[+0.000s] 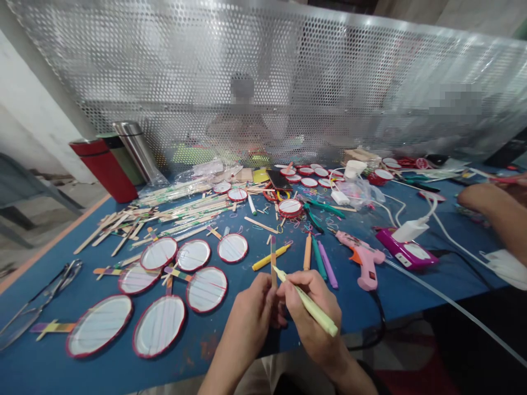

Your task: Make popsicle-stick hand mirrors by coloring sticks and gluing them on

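While half-closed, right hand (pixel 313 330) around marker (pixel 318 312).

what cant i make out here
- Lower end of the stick: head view, hidden by left hand.
- Any writing on glue gun: head view, too small.
- Another person's arm: head view, cut off by right edge.
- Shapes behind mesh screen: head view, blurred, mesh covers them.

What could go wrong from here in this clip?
The pale yellow marker in the right hand might slip off the narrow stick and streak the left hand holding it. The glue gun lies with its black cord hanging past the edge of the table; a snag could drag it.
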A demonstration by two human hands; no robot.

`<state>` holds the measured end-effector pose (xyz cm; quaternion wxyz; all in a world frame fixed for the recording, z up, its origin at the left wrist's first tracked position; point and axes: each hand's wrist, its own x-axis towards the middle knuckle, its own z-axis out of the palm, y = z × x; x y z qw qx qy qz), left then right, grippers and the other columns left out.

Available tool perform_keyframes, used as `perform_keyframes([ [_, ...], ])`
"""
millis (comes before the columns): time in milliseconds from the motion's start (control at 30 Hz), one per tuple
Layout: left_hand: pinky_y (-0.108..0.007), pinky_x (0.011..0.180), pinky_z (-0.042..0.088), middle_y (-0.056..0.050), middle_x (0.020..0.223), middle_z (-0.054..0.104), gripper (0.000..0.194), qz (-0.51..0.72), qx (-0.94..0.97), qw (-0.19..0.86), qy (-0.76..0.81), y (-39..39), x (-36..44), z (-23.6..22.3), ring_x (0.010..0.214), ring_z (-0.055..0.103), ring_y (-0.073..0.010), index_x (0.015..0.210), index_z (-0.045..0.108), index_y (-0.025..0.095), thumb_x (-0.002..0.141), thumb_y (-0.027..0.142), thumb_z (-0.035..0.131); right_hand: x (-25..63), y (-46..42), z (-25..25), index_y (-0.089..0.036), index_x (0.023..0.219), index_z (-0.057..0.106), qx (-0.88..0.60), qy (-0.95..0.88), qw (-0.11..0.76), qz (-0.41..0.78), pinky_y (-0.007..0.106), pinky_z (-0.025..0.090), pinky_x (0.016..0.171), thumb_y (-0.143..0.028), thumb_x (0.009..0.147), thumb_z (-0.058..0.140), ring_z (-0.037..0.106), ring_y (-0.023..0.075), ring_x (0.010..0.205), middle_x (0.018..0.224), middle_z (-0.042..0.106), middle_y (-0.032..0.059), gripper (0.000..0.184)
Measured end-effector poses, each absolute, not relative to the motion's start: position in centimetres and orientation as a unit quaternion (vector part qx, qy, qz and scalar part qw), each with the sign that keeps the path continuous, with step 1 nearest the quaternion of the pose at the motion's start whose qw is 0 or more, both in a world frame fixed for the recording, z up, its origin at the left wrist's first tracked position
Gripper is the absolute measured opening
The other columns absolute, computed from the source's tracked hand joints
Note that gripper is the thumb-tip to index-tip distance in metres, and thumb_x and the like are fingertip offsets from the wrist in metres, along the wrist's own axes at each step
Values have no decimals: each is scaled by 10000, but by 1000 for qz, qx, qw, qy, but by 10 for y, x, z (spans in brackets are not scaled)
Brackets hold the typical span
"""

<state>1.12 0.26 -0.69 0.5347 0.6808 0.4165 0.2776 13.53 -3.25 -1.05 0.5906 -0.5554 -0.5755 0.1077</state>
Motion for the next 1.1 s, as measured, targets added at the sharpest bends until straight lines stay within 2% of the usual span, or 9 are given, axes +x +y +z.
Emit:
perform_keyframes([
  [300, -239, 531, 497, -4, 613, 639, 195, 278, 676, 538, 419, 3, 12, -7, 552, 672, -178, 815, 432, 240, 932, 377, 356, 135, -35, -9, -195, 857, 567, -553, -581, 584, 127, 179, 521, 484, -231, 916, 521, 642, 109, 500, 623, 673, -15, 83],
  [500, -238, 530, 500, -4, 613, 633, 199, 280, 679, 533, 420, 3, 12, -8, 546, 668, -177, 828, 448, 234, 934, 380, 362, 137, -33, -13, -198, 893, 586, -565, -567, 590, 107, 177, 535, 527, -245, 908, 542, 674, 115, 569, 686, 698, -6, 66],
  [667, -225, 542, 506, 5, 634, 638, 213, 289, 672, 546, 409, 4, 11, -9, 559, 675, -166, 847, 473, 234, 953, 386, 370, 138, -34, -11, -197, 842, 578, -562, -583, 576, 108, 177, 508, 500, -243, 912, 527, 638, 102, 516, 642, 666, -21, 98],
  [867, -233, 535, 512, -2, 645, 640, 210, 289, 665, 551, 412, 3, 11, -8, 561, 679, -172, 848, 472, 231, 941, 397, 385, 138, -35, -12, -196, 917, 579, -550, -590, 579, 117, 189, 535, 550, -227, 917, 530, 675, 117, 598, 703, 679, -11, 58],
  [1100, -230, 512, 501, 13, 592, 623, 197, 298, 660, 548, 419, 2, 12, -7, 521, 661, -170, 804, 467, 238, 920, 380, 394, 137, -35, -12, -191, 878, 583, -559, -578, 587, 97, 191, 529, 546, -221, 913, 534, 665, 118, 581, 686, 679, 0, 67],
])
